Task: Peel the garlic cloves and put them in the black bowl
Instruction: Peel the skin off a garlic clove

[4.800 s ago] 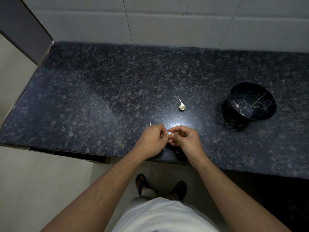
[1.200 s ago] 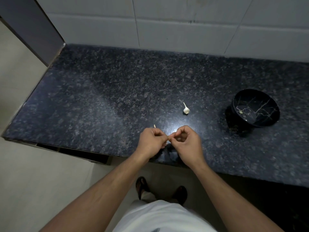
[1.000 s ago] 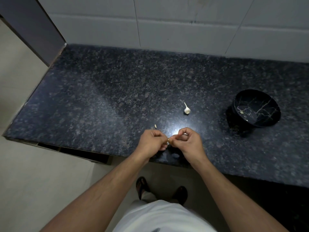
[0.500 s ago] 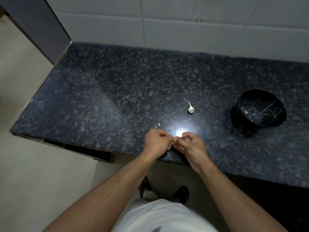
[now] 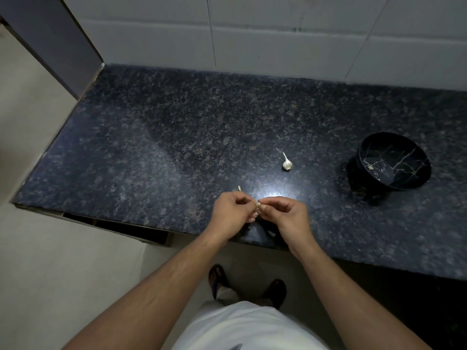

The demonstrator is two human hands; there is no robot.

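Over the front edge of the dark granite counter (image 5: 177,137), my left hand (image 5: 232,213) and my right hand (image 5: 285,214) meet fingertip to fingertip. Both pinch one small garlic clove (image 5: 258,205), mostly hidden between the fingers. A small white garlic bulb (image 5: 287,163) with a stalk lies on the counter behind my hands. The black bowl (image 5: 394,161) with gold veins stands at the right, tilted toward me, with one peeled clove (image 5: 370,168) inside.
A scrap of garlic or skin (image 5: 239,188) lies just beyond my left hand. A white tiled wall (image 5: 278,34) runs along the back. The counter's left end (image 5: 58,137) drops to the floor, and my feet (image 5: 247,284) stand below the front edge.
My hands have stayed together on the clove, with small finger shifts. The camera has drifted, so the counter appears slightly further right in view.
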